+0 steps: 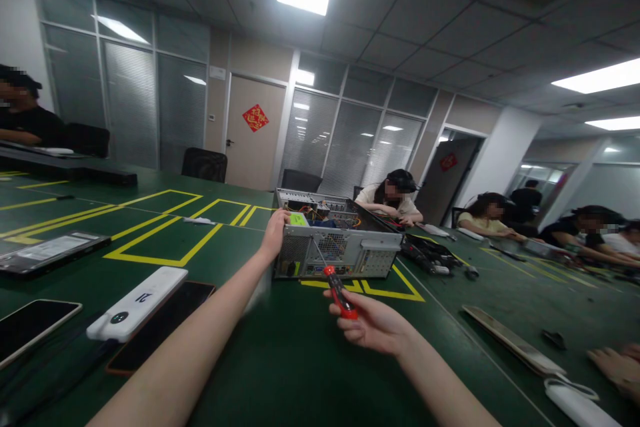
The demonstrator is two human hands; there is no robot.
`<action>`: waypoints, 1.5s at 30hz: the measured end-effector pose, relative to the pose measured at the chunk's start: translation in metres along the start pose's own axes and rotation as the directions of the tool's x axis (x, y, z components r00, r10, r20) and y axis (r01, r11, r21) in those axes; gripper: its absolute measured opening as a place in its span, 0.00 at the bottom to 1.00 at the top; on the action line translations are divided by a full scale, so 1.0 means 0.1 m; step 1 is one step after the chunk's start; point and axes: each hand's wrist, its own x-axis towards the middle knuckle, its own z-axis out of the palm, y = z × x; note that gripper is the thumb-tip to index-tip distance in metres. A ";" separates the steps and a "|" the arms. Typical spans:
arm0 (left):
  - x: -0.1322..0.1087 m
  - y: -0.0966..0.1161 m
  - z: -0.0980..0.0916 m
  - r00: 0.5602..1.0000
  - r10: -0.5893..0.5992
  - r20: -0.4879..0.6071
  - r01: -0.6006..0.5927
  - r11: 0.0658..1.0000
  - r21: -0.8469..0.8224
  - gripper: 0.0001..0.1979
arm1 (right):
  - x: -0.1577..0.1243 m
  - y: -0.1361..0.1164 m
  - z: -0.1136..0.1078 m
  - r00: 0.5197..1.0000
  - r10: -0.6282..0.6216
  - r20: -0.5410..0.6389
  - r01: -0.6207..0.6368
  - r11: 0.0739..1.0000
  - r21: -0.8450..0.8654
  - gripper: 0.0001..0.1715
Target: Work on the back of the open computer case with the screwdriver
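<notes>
An open grey computer case (pixel 336 247) lies on the green table (pixel 280 360), its back panel facing me and cables showing inside. My left hand (pixel 276 232) grips the case's upper left corner, fingers curled over the edge. My right hand (pixel 373 325) is closed on a red-handled screwdriver (pixel 339 290). The screwdriver's thin shaft points up and away toward the case's rear panel, with the tip close to or touching it.
A white power bank (pixel 136 302) and dark phones (pixel 31 327) lie at the left. A flat metal panel (pixel 513 340) and a white device (pixel 575 400) lie at the right, near another person's hand (pixel 617 363). Several people sit along the far and right sides. Yellow tape marks the table.
</notes>
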 end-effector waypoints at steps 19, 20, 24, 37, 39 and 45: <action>0.01 0.03 -0.03 0.999 0.025 0.025 -0.025 0.999 0.023 0.18 | 0.10 0.08 -0.15 0.996 -0.050 0.071 0.055 0.996 -0.072 0.24; 0.01 0.03 -0.03 0.999 0.032 0.023 -0.033 0.999 0.017 0.18 | 0.10 0.08 -0.15 0.996 -0.042 0.075 0.047 0.996 -0.069 0.23; 0.01 0.04 -0.02 0.999 0.043 0.003 -0.043 0.999 0.004 0.18 | 0.09 0.09 -0.12 0.993 -0.022 0.114 0.034 0.994 -0.106 0.20; 0.02 0.05 -0.01 0.997 0.076 0.008 -0.075 0.997 -0.003 0.18 | 0.05 0.02 -0.10 0.972 -0.043 0.229 0.080 0.984 -0.157 0.34; 0.03 0.02 0.00 0.997 0.072 -0.004 -0.072 0.997 0.005 0.19 | 0.06 0.03 -0.11 0.972 -0.062 0.225 0.101 0.980 -0.169 0.36; 0.02 0.01 0.00 0.998 0.069 0.006 -0.069 0.998 0.013 0.19 | 0.08 0.08 -0.12 0.980 -0.180 0.083 0.189 0.975 -0.116 0.29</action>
